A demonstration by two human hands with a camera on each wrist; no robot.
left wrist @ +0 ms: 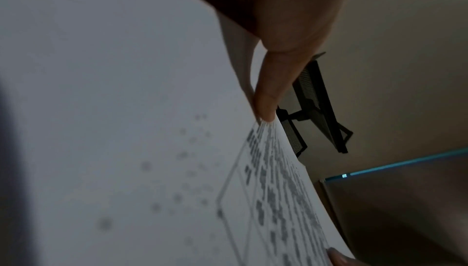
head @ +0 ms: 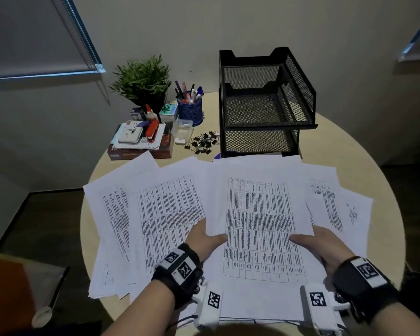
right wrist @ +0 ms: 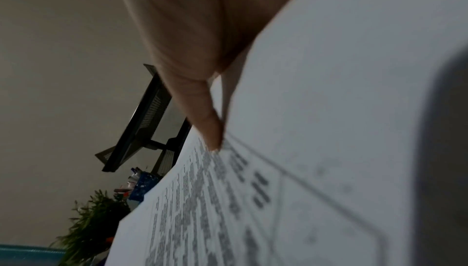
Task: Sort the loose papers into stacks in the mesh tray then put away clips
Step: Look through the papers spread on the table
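Dim room, round beige table (head: 349, 146) against a plain wall. Loose printed sheets (head: 165, 209) fanned across its near half. Left hand (head: 205, 238) and right hand (head: 325, 246) each grasp a side edge of one table-printed sheet (head: 260, 229), thumbs on top, fingers hidden beneath. Black two-tier mesh tray (head: 264, 103) at 12 o'clock, tiers bare; binder clips (head: 203, 143) heaped just beside it at 11 o'clock, near a blue pen cup (head: 190, 110).
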